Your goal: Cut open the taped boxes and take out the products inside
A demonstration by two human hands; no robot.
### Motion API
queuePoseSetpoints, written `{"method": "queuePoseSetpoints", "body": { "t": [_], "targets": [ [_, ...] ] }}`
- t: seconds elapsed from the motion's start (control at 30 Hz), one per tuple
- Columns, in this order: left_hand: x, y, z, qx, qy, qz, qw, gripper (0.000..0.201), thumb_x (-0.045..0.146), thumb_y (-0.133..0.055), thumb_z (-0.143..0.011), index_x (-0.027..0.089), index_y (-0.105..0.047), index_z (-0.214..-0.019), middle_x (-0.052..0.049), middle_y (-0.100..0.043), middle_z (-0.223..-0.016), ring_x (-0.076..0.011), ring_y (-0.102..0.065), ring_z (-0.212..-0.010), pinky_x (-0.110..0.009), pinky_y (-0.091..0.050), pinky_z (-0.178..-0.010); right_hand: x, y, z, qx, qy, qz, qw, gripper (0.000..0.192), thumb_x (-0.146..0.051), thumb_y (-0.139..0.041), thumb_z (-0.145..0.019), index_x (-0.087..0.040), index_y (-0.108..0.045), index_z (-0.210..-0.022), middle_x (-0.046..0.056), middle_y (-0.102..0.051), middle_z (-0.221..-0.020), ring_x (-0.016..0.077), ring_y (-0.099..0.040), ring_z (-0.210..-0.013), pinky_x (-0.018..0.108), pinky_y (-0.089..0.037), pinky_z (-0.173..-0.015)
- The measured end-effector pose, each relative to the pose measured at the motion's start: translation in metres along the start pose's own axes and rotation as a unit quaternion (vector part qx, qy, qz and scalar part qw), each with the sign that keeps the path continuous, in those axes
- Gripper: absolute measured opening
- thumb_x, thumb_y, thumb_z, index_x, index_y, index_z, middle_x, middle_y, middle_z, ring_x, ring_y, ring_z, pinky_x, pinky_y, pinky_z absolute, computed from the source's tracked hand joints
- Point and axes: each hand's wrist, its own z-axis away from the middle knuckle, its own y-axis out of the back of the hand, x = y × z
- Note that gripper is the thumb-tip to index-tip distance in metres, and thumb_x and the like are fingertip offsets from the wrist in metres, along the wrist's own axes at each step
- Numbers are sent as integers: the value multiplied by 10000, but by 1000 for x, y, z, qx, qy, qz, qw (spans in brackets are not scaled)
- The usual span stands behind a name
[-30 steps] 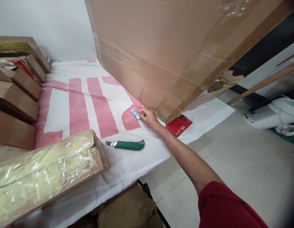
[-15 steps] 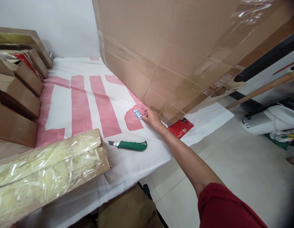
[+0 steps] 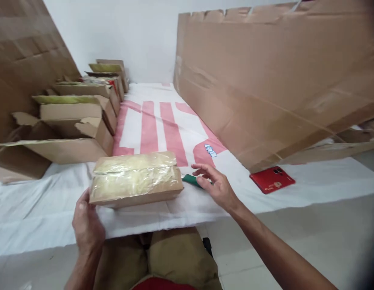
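A cardboard box (image 3: pixel 135 181) with a yellowish top under shiny clear tape lies near the table's front edge. My left hand (image 3: pixel 88 221) grips its left end, thumb on the near side and the other fingers mostly hidden behind it. Beyond the right end of the box is a green-handled utility knife (image 3: pixel 191 180), partly covered by my fingers. My right hand (image 3: pixel 217 186) hovers over the knife's handle with its fingers apart, holding nothing. A small blue-and-white sticker-like piece (image 3: pixel 210 150) lies on the pink-striped cloth just past that hand.
Several open cardboard boxes (image 3: pixel 75 141) stand in a row along the left, beside a tall cardboard sheet (image 3: pixel 20 60). A large cardboard panel (image 3: pixel 265 80) leans over the right side. A red phone (image 3: pixel 272 180) lies at its foot on the white cloth (image 3: pixel 335 181).
My right hand has moved back from the blue-and-white piece to above the knife. The view has turned left, bringing my left hand on the box into sight.
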Motion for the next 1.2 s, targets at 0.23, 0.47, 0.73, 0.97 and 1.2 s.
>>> {"method": "queuePoseSetpoints", "body": {
  "t": [0.23, 0.47, 0.73, 0.97, 1.2],
  "targets": [
    [28, -21, 1, -13, 38, 97, 995, 570, 592, -654, -904, 241, -687, -1352, -84, -673, -1436, -331, -535, -1432, -462, -390, -1234, -50, -62, 33, -50, 37, -88, 994, 592, -657, -551, -999, -292, -583, -1464, 105, -667, -1422, 307, -658, -1247, 395, -580, -941],
    [26, 6, 11, -37, 33, 18, 999, 563, 539, -698, -900, 241, -666, -1377, -82, -654, -1457, -345, -515, -1445, -476, -336, -1263, -16, -35, 29, -23, 80, 46, 995, 435, -542, -438, -1065, -284, -747, -1230, 99, -699, -1389, 309, -645, -1288, 490, -515, -1097],
    [36, 8, -4, -28, -43, 24, 998, 639, 408, -810, -819, 300, -628, -1422, -88, -580, -1537, -335, -483, -1481, -506, -351, -1256, 62, -4, 10, -51, 107, 406, 906, 405, -350, -474, -992, -188, -720, -1269, 165, -758, -1261, 352, -682, -1146, 522, -540, -936],
    [65, 3, -33, -117, -164, -116, 973, 375, 420, -704, -881, 244, -761, -1206, -115, -501, -1607, -350, -402, -1543, -530, -331, -1264, 60, 4, 13, 4, 92, 308, 947, 401, -414, -437, -1004, -188, -694, -1212, 157, -763, -1168, 321, -692, -1063, 486, -556, -931],
    [62, -4, -39, -193, -59, -141, 969, 494, 418, -658, -814, 201, -737, -1250, -148, -437, -1663, -368, -321, -1590, -588, -233, -1295, -19, 39, 12, 84, -71, -63, 992, 479, -691, -639, -888, -238, -678, -1041, 21, -652, -798, 130, -486, -496, 284, -394, -437]
  ]
}}
